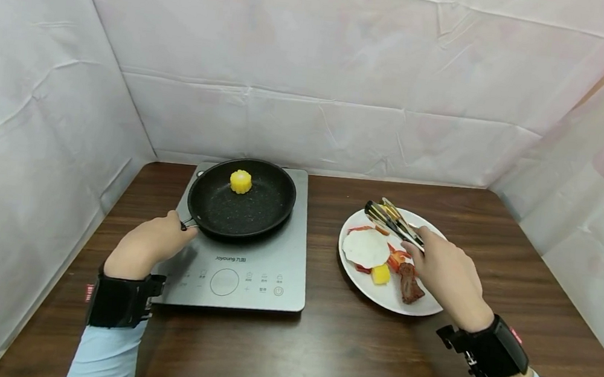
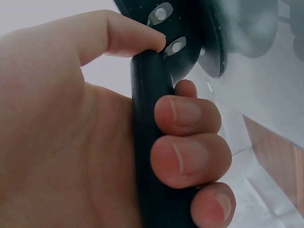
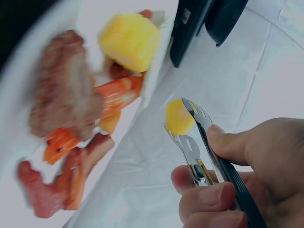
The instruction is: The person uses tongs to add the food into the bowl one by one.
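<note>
Gripping the frying pan point(image 1: 242, 198) by its black handle point(image 2: 151, 142), our left hand point(image 1: 146, 246) steadies it on the induction cooker point(image 1: 243, 256). Our right hand point(image 1: 449, 275) holds steel tongs point(image 1: 393, 221) narrowly closed above the white plate point(image 1: 422, 306), tips empty in the head view. One corn piece point(image 1: 241, 181) sits in the pan; egg, shrimp, meat and another yellow piece remain plated, just below the tongs.

We see the flat grey induction cooker point(image 1: 250, 268) on the dark wooden surface point(image 1: 319, 348); the black round frying pan point(image 1: 242, 198) sits on it, the white round plate point(image 1: 422, 306) to its right.
</note>
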{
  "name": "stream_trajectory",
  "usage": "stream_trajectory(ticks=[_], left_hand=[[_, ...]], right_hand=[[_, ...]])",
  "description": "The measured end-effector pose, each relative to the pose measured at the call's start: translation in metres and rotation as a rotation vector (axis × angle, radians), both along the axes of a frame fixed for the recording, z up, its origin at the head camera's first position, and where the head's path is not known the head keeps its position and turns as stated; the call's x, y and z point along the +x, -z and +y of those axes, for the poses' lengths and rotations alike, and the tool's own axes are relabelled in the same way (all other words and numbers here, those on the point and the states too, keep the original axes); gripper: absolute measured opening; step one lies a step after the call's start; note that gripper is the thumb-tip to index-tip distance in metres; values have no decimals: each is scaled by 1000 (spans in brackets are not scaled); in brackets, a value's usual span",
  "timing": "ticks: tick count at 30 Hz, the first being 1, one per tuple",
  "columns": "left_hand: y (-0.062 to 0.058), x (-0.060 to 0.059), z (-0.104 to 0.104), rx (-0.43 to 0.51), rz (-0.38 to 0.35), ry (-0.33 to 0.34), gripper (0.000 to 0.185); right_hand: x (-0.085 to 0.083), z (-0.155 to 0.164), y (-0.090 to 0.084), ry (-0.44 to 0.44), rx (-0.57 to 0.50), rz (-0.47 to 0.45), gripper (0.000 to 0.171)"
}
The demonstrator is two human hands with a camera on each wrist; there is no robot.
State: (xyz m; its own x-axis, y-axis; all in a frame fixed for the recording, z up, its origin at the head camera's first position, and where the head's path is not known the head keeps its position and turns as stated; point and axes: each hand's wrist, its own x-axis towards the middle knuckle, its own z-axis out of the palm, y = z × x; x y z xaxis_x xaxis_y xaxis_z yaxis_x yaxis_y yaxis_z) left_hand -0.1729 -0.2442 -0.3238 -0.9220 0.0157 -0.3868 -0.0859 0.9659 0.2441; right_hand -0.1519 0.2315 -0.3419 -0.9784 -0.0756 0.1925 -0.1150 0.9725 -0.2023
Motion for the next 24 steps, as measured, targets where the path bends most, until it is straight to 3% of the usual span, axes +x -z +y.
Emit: stream_trajectory(ticks=[5,11,24], left_hand=[[-1,1,1,1,-6,-1,81],[-2,1,2,-1,-8,-24,82],[-4,2,6,2,-3,-37,81]], right_hand=[[-12,-20,-8,-30,-17,25,32],[-31,-51,-14,-126,2,124,30],[-63,-116,-19,-220,-7,147,32]])
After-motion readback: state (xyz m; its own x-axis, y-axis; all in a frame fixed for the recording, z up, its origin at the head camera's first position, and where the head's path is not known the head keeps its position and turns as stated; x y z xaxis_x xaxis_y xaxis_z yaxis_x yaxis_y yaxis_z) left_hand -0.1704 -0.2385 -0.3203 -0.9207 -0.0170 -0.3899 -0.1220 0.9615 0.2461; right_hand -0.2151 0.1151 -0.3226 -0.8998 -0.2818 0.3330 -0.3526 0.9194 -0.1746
